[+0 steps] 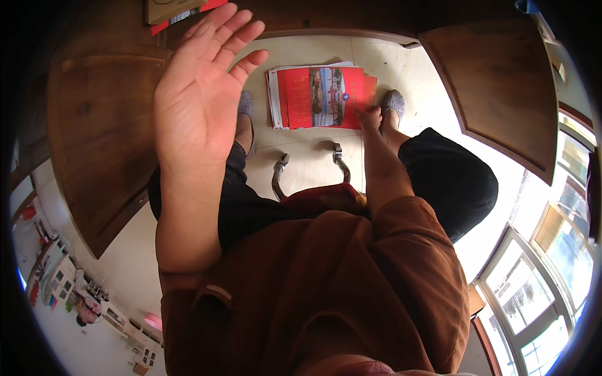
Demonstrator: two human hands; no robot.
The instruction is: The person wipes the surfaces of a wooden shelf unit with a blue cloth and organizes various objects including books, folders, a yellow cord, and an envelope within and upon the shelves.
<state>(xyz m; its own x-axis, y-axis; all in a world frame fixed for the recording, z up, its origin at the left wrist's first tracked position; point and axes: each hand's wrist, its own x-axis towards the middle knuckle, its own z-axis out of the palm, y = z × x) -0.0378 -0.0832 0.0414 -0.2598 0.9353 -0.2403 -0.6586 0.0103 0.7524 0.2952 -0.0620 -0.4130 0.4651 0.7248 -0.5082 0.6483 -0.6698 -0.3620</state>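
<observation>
My left hand (pixel 207 89) is raised at the upper left, its palm turned up to the camera and its fingers apart, holding nothing. On the floor between my feet lies a stack of red printed booklets or folders (pixel 296 98), with paler sheets showing at its left side. My right hand (pixel 370 116) reaches down to the right lower corner of the top red one; whether its fingers grip the edge or only touch it, I cannot tell. At the top left, a brown cardboard box (pixel 171 11) rests over another red printed item.
Dark wooden cabinet doors stand open at left (pixel 103 131) and right (pixel 498 94), with the cabinet's bottom edge ahead. I sit on a low seat with curved metal legs (pixel 341 164) and a red cover. A person (pixel 88 308) is far off at lower left.
</observation>
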